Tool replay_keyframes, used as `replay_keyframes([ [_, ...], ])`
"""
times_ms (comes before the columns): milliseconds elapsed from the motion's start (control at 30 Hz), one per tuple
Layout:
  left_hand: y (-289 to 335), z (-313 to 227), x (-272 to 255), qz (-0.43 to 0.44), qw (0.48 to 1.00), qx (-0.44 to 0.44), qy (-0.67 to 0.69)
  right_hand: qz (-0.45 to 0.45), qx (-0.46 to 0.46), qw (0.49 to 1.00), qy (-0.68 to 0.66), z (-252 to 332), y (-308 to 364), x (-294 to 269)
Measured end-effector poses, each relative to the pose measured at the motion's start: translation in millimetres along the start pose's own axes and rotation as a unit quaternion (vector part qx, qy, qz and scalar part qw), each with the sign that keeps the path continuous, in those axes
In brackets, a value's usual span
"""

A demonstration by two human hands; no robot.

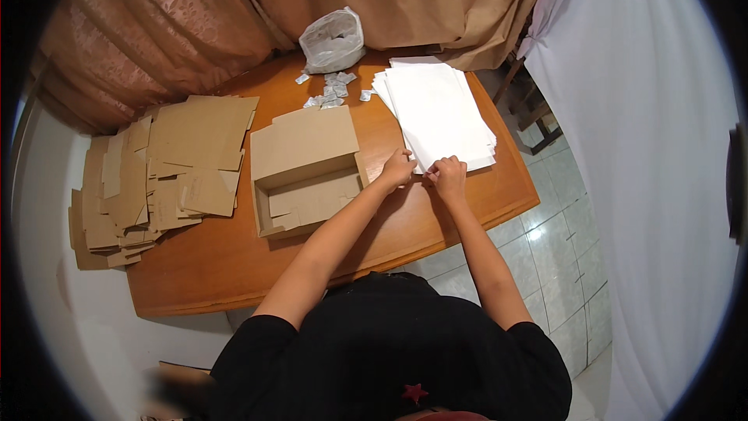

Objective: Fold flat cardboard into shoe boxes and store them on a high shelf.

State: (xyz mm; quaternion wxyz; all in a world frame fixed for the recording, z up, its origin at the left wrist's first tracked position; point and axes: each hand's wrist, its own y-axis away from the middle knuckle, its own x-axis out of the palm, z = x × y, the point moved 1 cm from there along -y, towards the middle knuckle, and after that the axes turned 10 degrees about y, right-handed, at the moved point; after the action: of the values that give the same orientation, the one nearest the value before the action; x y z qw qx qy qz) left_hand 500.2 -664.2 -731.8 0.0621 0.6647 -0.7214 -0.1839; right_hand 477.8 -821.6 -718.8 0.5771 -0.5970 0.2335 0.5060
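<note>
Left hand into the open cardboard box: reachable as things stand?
Probably yes. The left hand, at the paper stack's near edge, is just right of the box. The lid is folded back, and nothing seems to stand between hand and opening.

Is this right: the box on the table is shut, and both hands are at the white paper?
Not quite: the box on the table is open, with its inside showing in the head view. The left hand and right hand are at the white paper.
</note>
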Motion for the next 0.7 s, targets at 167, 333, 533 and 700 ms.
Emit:
replay_keyframes([
  [167,-19,14,15,0.04,0.99,-0.094,0.099,-0.028,0.044,0.99,-0.131,-9,2,-7],
  [333,-29,13,20,-0.178,0.97,0.034,-0.163,-0.047,-0.025,0.996,-0.073,6,6,-30],
  [533,-22,2,-1,-0.07,0.993,-0.024,0.091,-0.022,-0.054,0.995,-0.08,42,19,-48],
  [700,2,-14,-19,-0.045,0.997,0.023,0.059,0.003,-0.006,0.989,-0.147,49,26,-66],
])
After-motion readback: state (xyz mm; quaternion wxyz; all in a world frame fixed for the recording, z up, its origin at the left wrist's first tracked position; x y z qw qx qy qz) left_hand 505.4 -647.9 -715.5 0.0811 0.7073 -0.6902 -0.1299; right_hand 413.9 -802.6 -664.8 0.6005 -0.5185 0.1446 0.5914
